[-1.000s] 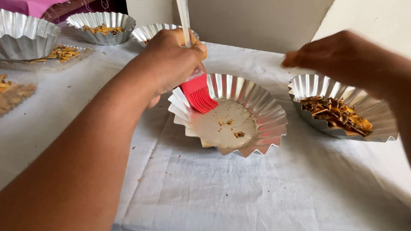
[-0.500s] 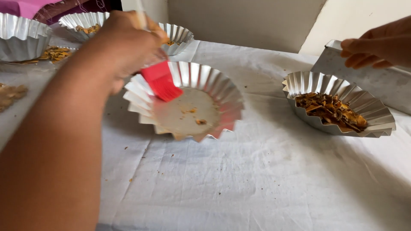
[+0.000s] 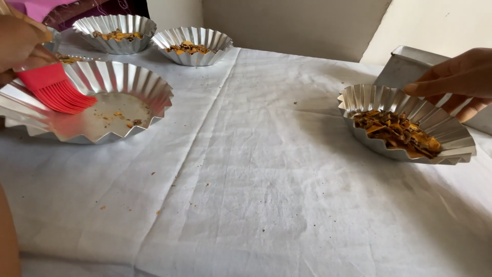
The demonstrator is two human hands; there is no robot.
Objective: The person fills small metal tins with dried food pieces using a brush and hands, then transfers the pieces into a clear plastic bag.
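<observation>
Head view: the fluted tin (image 3: 97, 110) has slid well left of the filled tin (image 3: 407, 125). Left hand (image 3: 20, 43), closed on the red brush (image 3: 56, 92), sweeps inside it; right hand (image 3: 456, 77), loosely curled, now touches the filled tin's far rim.

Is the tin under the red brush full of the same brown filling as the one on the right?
No, the fluted tin under the red brush holds only a few crumbs, while the right tin is filled.
</observation>
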